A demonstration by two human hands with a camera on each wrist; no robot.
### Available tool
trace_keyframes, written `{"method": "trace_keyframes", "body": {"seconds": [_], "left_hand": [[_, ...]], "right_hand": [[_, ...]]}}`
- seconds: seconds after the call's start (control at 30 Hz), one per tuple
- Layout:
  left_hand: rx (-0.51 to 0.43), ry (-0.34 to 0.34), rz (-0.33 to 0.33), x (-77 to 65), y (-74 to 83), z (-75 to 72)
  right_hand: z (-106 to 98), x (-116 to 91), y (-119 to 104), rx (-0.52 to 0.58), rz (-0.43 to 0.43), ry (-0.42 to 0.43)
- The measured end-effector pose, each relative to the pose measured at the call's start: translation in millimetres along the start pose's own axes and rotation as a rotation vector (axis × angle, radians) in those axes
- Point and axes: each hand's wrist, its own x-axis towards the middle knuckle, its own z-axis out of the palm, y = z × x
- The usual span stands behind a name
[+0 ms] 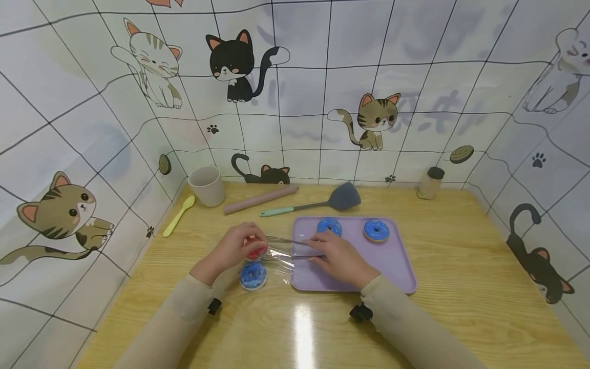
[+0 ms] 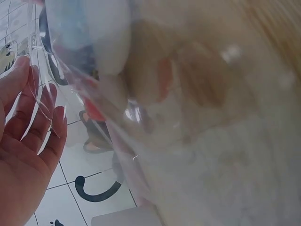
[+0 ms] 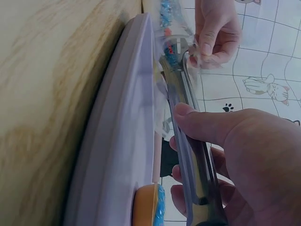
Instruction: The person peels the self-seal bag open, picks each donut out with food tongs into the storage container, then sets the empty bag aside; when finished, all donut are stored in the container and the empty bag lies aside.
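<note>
My left hand (image 1: 237,247) pinches the edge of a clear plastic bag (image 1: 278,260) between thumb and fingers. Beside and under that hand sit a red doughnut (image 1: 255,249) and a blue sprinkled doughnut (image 1: 253,275); whether both lie inside the bag I cannot tell. My right hand (image 1: 340,258) grips metal tongs (image 3: 188,141), their tips reaching left to the bag. In the right wrist view, a blue doughnut piece (image 3: 171,54) shows at the tong tips behind the film. The left wrist view is mostly covered by blurred plastic film (image 2: 188,141).
A purple tray (image 1: 401,266) under my right hand bears two blue doughnuts (image 1: 376,231). Behind are a spatula (image 1: 343,197), a brown rolling pin (image 1: 260,199), a beige cup (image 1: 207,187) and a yellow spoon (image 1: 178,216). A black-lidded jar (image 1: 430,183) stands back right, near the wall.
</note>
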Motion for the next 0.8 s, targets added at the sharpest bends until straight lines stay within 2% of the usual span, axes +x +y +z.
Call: {"method": "trace_keyframes", "body": {"seconds": [0.23,0.53,0.8], "left_hand": [[0.010,-0.004,-0.038,-4.0,-0.9,1.1],[0.038,0.010,-0.024,-2.6,-3.7,-6.9],[0.039,-0.007,-0.037,-3.8,-6.6,-9.0]], "right_hand": [[-10.1,-16.8,1.7,-0.031,0.017,0.028],[-25.3,-41.7,12.3,-0.041,0.013,0.098],[-33.3,-68.5,28.1,-0.084,-0.023,0.158]]}}
